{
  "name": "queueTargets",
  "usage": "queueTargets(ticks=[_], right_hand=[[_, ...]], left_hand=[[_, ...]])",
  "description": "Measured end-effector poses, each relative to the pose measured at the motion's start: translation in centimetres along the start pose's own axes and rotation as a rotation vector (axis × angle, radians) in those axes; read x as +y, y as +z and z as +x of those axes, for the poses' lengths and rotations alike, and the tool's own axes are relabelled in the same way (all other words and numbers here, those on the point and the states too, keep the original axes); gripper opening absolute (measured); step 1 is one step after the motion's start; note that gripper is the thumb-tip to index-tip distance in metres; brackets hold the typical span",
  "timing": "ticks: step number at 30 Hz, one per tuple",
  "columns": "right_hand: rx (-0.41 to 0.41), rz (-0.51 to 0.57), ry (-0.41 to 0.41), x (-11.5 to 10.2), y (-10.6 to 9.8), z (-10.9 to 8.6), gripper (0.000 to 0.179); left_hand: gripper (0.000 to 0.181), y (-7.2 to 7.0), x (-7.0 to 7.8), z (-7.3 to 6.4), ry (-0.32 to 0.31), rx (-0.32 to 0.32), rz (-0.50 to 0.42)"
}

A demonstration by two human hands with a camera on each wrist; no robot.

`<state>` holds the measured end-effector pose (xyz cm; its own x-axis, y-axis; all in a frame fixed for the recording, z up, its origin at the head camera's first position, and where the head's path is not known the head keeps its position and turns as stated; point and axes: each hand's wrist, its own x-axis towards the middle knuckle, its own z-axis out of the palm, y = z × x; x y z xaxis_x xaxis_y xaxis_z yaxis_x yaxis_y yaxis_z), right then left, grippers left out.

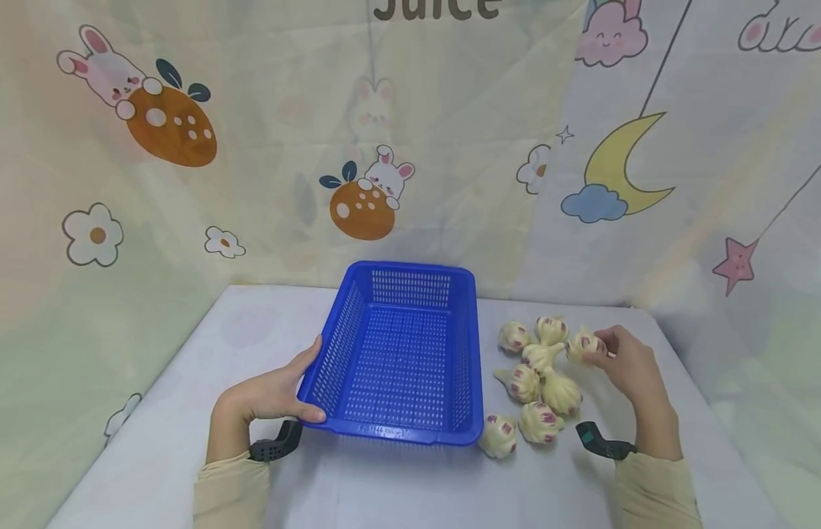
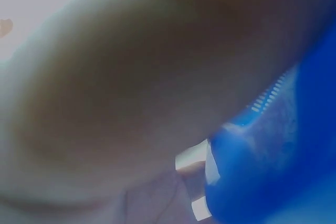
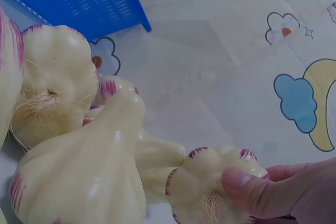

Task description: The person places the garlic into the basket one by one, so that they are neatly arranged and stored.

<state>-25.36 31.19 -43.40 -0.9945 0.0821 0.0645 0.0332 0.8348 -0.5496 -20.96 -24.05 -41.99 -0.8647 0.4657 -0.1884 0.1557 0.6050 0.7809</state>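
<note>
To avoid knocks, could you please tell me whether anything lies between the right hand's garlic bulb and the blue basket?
Yes: other garlic bulbs lie on the table between the held bulb and the blue basket.

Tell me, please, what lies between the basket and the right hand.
In the head view, a cluster of loose garlic bulbs lies between the basket and the right hand, which pinches another bulb.

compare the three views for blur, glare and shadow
Left wrist: heavily blurred, a dark out-of-focus mass, probably the left hand, filling much of it, upper left washed out; right wrist: fairly sharp, root strands discernible on the held garlic bulb; head: mostly even light, soft shadows on the table.
</note>
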Motion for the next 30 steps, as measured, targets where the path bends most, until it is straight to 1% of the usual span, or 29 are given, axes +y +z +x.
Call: queueTargets(ticks=[5,8,14,17,20,24,30], right_hand=[[-0.005,-0.002,0.022,-0.3,0.1,0.0,0.057],[-0.003,-0.008,0.019,-0.5,0.1,-0.1,0.057],[0.024,-0.019,-0.024,-1.2,-0.3,-0.4,0.054],[0.036,-0.02,-0.053,-1.5,-0.5,-0.6,0.051],[0.04,-0.022,-0.069,-1.8,-0.7,-0.7,0.051],[0.045,-0.024,-0.08,-2.1,-0.8,-0.7,0.052],[0.039,-0.026,-0.07,-2.7,-0.9,-0.9,0.057]], left_hand=[[0.129,0.0,0.1,-0.1,-0.01,-0.003,-0.011],[0.129,-0.1,0.2,0.0,-0.014,-0.004,-0.006],[0.129,-0.1,0.3,0.0,-0.015,0.002,0.001],[0.129,-0.1,0.3,0.0,-0.019,0.002,-0.013],[0.129,-0.1,0.3,-0.1,-0.008,-0.001,-0.017],[0.128,-0.1,0.3,-0.1,-0.005,0.001,-0.015],[0.128,0.0,0.4,-0.2,-0.01,0.008,-0.016]])
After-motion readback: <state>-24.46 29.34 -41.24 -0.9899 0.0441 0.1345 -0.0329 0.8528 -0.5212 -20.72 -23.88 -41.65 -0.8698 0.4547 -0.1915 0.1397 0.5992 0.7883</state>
